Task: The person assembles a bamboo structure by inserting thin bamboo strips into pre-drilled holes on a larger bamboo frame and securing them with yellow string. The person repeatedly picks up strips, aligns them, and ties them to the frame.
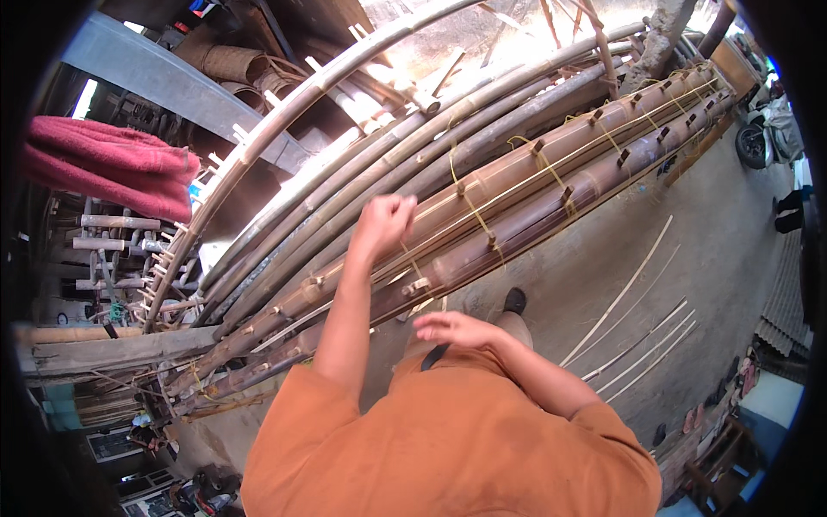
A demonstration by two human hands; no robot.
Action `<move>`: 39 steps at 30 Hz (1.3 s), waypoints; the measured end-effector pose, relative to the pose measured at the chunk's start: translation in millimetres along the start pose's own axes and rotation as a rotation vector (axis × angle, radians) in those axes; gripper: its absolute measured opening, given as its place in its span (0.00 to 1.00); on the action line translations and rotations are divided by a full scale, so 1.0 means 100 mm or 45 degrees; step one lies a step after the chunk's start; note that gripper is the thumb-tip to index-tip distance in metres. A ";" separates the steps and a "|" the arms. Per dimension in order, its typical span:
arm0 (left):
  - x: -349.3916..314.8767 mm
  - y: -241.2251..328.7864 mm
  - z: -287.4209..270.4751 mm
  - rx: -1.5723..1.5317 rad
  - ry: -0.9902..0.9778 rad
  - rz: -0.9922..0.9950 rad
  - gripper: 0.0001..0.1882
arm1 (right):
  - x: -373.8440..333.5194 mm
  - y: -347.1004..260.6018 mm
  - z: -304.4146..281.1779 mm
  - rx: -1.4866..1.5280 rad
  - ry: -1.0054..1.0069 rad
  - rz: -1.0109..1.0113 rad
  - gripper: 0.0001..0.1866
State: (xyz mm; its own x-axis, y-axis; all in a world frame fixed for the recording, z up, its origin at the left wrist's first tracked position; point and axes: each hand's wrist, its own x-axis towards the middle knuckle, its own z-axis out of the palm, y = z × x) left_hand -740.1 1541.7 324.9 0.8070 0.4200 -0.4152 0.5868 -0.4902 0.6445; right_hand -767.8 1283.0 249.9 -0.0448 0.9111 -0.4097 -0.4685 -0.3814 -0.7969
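Observation:
Two long bamboo poles run side by side before me: the far pole (500,177) and the near, darker pole (534,215). Short pegs stick out of both, and thin yellowish strips (472,207) cross between them. Above the far pole is my left hand (383,226), its fingers curled closed; whatever they may hold is hidden. My right hand (452,329) hovers on the near side of the dark pole, close to my body. Its fingers are loosely stretched, and nothing shows in them. A pale peg (417,285) sits on the near pole between my hands.
More bamboo poles (388,142) lie behind the pair, with a curved, pegged bamboo piece (319,86) arching above. A red towel (112,168) hangs at left. Thin split strips (620,297) lie on the floor at right. A motorbike wheel (754,145) shows at far right.

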 end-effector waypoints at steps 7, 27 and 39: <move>-0.53 -1.19 0.63 0.194 0.188 0.207 0.14 | 0.66 -0.67 0.64 0.730 0.819 -0.770 0.12; -0.47 -0.96 0.60 -0.312 0.382 0.376 0.12 | 0.59 0.23 0.11 -1.014 0.263 -0.285 0.22; 0.58 -1.43 -0.05 -0.044 0.695 0.167 0.19 | 0.42 -0.11 0.41 -1.261 0.203 -0.285 0.13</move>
State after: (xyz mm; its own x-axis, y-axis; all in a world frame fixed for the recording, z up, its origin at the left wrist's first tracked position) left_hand -777.6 1640.3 211.7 0.7157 0.6961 0.0567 0.4740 -0.5438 0.6926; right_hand -800.5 1331.4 259.7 0.1058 0.9734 -0.2032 0.4900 -0.2288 -0.8412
